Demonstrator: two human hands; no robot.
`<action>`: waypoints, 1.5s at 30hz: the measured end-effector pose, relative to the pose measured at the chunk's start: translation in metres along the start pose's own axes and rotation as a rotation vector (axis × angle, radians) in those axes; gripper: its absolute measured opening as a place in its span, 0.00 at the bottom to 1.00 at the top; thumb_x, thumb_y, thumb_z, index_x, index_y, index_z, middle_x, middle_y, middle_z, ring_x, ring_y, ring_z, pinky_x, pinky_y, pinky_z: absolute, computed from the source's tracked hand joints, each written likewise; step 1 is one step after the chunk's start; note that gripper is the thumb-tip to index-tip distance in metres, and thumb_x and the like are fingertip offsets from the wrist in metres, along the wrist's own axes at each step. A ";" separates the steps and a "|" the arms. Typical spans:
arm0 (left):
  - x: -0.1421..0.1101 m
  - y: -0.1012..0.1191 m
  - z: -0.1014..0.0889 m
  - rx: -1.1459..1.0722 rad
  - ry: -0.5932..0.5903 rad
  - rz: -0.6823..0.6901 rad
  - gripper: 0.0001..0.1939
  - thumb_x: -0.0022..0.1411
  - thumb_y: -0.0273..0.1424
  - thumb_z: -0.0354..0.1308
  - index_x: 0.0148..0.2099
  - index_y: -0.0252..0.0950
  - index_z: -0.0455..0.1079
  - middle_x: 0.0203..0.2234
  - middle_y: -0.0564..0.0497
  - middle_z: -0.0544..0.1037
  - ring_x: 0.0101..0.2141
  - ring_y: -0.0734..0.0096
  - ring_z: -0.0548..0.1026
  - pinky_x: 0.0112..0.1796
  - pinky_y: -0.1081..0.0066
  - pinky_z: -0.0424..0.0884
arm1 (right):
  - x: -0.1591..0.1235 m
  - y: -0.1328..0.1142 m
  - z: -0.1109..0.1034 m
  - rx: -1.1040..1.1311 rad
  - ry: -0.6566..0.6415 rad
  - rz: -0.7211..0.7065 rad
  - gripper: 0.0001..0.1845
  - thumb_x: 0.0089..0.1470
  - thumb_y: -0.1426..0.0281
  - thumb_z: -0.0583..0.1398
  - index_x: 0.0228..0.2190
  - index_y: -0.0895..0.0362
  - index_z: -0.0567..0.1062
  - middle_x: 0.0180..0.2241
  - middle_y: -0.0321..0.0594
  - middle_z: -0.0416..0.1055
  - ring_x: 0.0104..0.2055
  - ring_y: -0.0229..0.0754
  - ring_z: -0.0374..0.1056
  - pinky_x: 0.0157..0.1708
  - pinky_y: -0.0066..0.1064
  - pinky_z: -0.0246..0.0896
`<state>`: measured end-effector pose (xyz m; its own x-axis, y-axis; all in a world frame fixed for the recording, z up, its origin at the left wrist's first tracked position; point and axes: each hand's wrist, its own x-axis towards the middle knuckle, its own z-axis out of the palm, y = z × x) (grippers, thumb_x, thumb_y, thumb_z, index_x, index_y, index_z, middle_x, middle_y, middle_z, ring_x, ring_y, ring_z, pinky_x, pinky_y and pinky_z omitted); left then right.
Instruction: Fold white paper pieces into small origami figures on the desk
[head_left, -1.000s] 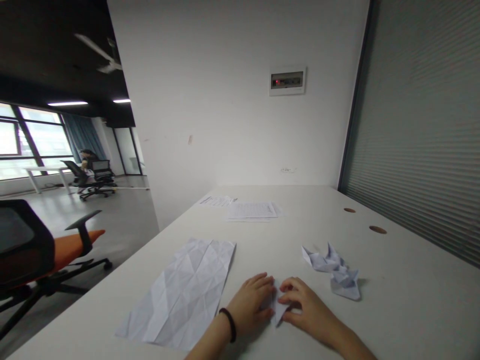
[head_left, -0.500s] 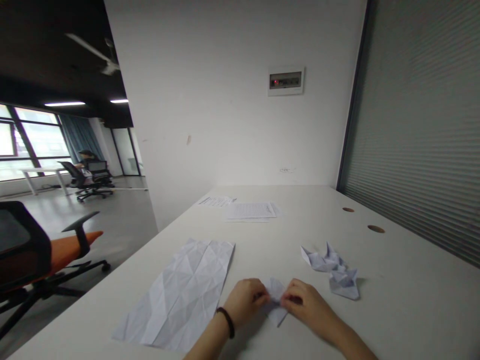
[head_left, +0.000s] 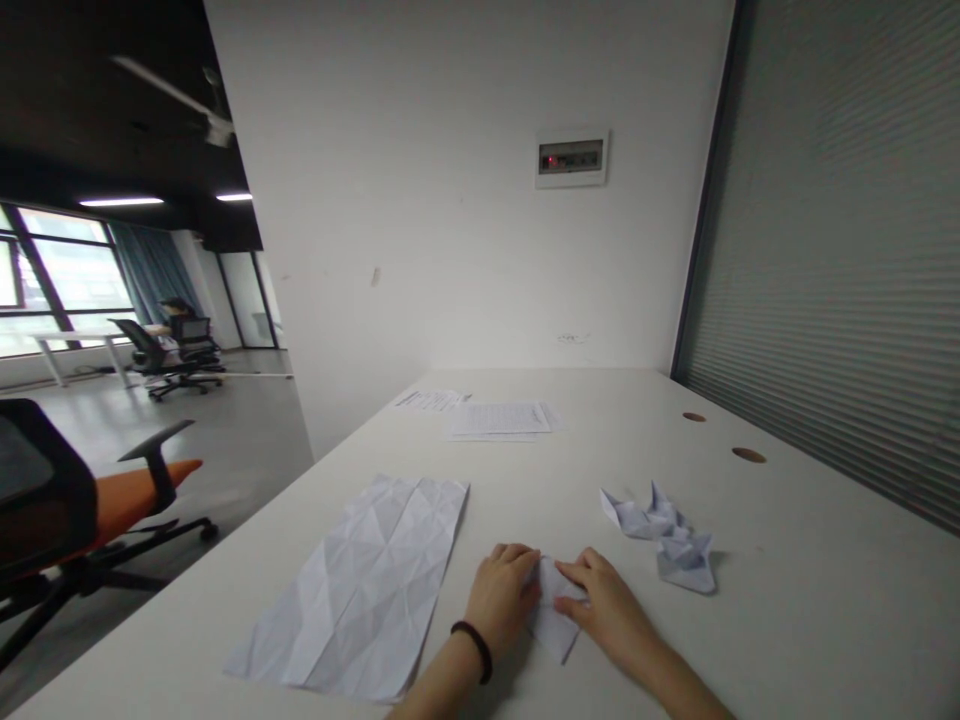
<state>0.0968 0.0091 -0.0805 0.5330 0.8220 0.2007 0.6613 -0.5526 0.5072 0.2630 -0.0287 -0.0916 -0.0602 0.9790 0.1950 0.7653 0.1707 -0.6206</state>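
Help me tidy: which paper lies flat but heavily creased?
The large creased sheet left of the left hand, spread open; the folded paper shapes to the right stand up, and the far printed sheets show no creases.

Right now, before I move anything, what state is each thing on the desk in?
left hand, pressing on the small folded paper
right hand, resting on the same paper
small folded paper, pinned to the desk between both hands
large creased sheet, opened out flat
folded paper shapes, lying loose, folded and bunched together
printed sheets, lying flat at the far end of the desk
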 end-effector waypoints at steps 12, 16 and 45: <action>0.003 0.006 -0.007 -0.520 0.134 -0.036 0.09 0.53 0.33 0.52 0.35 0.33 0.67 0.25 0.53 0.71 0.27 0.72 0.66 0.27 0.75 0.61 | 0.003 -0.008 0.000 0.780 0.085 0.016 0.21 0.42 0.61 0.60 0.39 0.54 0.62 0.27 0.34 0.70 0.28 0.39 0.67 0.28 0.30 0.61; 0.007 0.000 -0.007 -0.736 0.206 -0.022 0.11 0.52 0.37 0.54 0.30 0.33 0.64 0.21 0.55 0.67 0.25 0.74 0.64 0.26 0.76 0.61 | 0.008 -0.003 0.008 0.909 0.113 0.031 0.27 0.35 0.54 0.63 0.35 0.57 0.66 0.29 0.40 0.73 0.32 0.43 0.68 0.33 0.34 0.63; -0.003 0.002 -0.016 0.035 -0.052 0.159 0.05 0.54 0.27 0.54 0.27 0.36 0.69 0.28 0.52 0.72 0.34 0.70 0.66 0.36 0.74 0.61 | -0.011 -0.018 -0.028 0.161 -0.060 -0.170 0.19 0.45 0.77 0.50 0.39 0.54 0.72 0.39 0.40 0.72 0.42 0.40 0.65 0.45 0.31 0.56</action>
<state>0.0880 0.0077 -0.0663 0.6582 0.7162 0.2319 0.5840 -0.6802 0.4431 0.2676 -0.0458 -0.0611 -0.2213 0.9386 0.2645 0.6295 0.3447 -0.6964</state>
